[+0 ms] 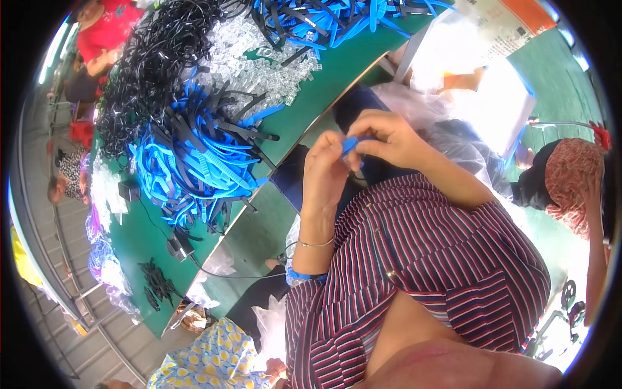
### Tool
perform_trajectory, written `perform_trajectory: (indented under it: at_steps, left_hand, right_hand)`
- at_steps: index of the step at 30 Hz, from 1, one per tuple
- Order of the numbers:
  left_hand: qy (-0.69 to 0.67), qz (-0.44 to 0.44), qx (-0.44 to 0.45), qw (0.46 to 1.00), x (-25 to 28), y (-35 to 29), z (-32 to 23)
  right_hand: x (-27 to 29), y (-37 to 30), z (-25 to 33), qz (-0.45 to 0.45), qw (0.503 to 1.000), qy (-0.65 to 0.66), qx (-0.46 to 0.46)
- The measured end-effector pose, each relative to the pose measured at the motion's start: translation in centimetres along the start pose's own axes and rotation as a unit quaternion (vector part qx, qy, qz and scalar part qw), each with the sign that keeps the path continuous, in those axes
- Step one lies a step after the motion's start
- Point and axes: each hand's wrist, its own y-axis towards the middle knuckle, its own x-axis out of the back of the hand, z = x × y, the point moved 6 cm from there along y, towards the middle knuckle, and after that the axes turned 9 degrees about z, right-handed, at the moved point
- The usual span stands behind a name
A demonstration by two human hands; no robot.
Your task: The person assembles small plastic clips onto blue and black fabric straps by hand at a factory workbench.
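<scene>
Both hands meet above my lap, in front of my striped shirt. Between their fingertips is a short length of blue strap (350, 144), mostly covered by the fingers. My left hand (322, 170) pinches it from the left, fingers bent and closed. From the right, my right hand (387, 137) grips the same strap with thumb and curled fingers. To the left of the hands, on the green table (304, 120), lies a tangled heap of blue and black ribbed straps (210, 162). Small clear plastic pieces (259, 65), perhaps buckles, are piled beyond it.
Black cords (152, 71) form a long heap on the table's far side. More blue and black straps (324, 19) lie at the top. A small black device (179, 246) trails a cable toward me. Clear plastic bags (453, 142) and a seated person (573, 181) are to the right.
</scene>
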Motion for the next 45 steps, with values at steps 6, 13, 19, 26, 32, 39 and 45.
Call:
perform_trajectory:
  at_steps: [6, 13, 19, 26, 32, 39, 45]
  left_hand:
    - [0.129, -0.041, 0.022, 0.99, 0.7, -0.6, -0.5]
    - [0.068, -0.06, -0.012, 0.996, 0.9, -0.3, -0.4]
    - [0.185, -0.085, -0.052, 0.978, 0.8, -0.8, -1.0]
    - [0.417, -0.001, 0.034, 0.908, 1.6, -0.9, 0.0]
    - [0.084, 0.055, 0.013, 0.995, -1.2, -0.7, 0.3]
    - [-0.016, 0.052, 0.002, 0.999, -1.3, -0.7, 1.1]
    - [0.239, -0.036, 0.058, 0.969, -0.4, -1.4, -0.7]
  right_hand:
    - [0.2, 0.3, -0.5, 0.007, 0.998, -0.001, -0.06]
    - [-0.2, 1.1, 1.9, 0.034, 0.944, -0.311, 0.1]
    - [1.3, 0.5, 1.1, -0.008, 0.974, -0.216, -0.068]
    - [0.0, 0.1, -0.1, 0.062, 0.989, -0.045, -0.125]
    - [-1.0, -1.7, -1.2, 0.014, 0.963, 0.233, -0.137]
    - [-1.0, -1.7, -1.5, -0.025, 0.937, 0.328, -0.119]
    - [0.5, 1.1, 4.3, 0.012, 0.954, -0.28, 0.11]
